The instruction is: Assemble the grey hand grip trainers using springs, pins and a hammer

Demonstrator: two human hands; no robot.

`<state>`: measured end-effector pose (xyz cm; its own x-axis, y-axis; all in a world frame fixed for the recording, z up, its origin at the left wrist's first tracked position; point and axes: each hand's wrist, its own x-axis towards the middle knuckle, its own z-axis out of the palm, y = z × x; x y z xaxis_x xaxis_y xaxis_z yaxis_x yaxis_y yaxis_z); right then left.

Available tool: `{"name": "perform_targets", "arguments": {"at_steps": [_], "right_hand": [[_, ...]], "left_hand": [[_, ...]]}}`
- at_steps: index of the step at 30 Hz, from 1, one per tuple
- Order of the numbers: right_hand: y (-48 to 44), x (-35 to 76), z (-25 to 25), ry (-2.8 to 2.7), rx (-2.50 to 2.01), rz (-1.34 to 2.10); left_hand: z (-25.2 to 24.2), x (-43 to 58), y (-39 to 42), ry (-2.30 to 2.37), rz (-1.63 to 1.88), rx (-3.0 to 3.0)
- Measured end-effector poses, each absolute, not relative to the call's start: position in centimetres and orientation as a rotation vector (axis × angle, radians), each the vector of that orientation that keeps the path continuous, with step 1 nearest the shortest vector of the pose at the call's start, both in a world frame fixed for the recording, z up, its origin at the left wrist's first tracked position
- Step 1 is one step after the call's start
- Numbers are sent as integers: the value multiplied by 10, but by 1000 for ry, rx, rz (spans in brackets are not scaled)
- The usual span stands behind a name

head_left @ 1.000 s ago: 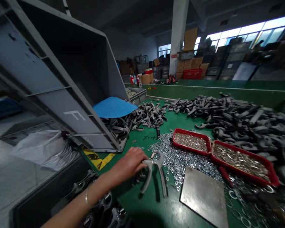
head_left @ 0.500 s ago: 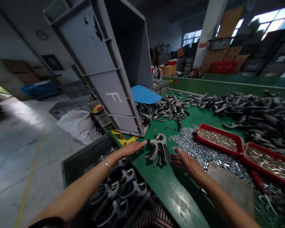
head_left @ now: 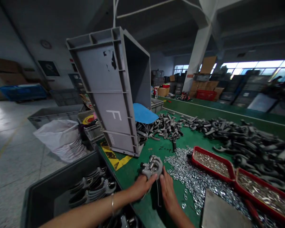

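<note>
A small bunch of grey-and-black hand grips (head_left: 154,166) with shiny metal springs stands at the near edge of the green table (head_left: 163,218). My left hand (head_left: 142,186) is closed on its left side, the thumb lying across the grey part. From the right, my right hand (head_left: 167,188) presses against the same bunch, fingers together along it. The fingers behind the handles are partly hidden. More finished-looking hand grips (head_left: 95,186) lie in the dark bin (head_left: 30,199) below my left forearm.
A grey crate marked F (head_left: 112,104) stands on end at the left. Loose metal nuts (head_left: 192,174) spread to the right, by red trays (head_left: 213,163) of small metal parts and a metal plate (head_left: 220,212). Loose handles (head_left: 239,139) are heaped behind. A blue sheet (head_left: 144,113) hangs from the crate.
Both hands, apart on either side of the bunch before, have come together on it. The hand grips now stand closer together and are turned. The camera view has shifted.
</note>
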<state>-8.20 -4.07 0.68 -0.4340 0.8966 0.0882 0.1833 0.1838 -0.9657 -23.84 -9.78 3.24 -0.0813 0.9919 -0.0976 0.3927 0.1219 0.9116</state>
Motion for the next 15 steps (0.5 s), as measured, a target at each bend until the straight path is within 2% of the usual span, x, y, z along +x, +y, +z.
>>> {"name": "perform_targets", "arguments": {"at_steps": [8,15], "right_hand": [[-37,-57,46,-1647,-1014,1496],[-45,-66,41,-1455,-945,1643]], "left_hand": [[7,-223,-148,1356,826,1587],[-9,-198,-146,1266,735,1637]]}}
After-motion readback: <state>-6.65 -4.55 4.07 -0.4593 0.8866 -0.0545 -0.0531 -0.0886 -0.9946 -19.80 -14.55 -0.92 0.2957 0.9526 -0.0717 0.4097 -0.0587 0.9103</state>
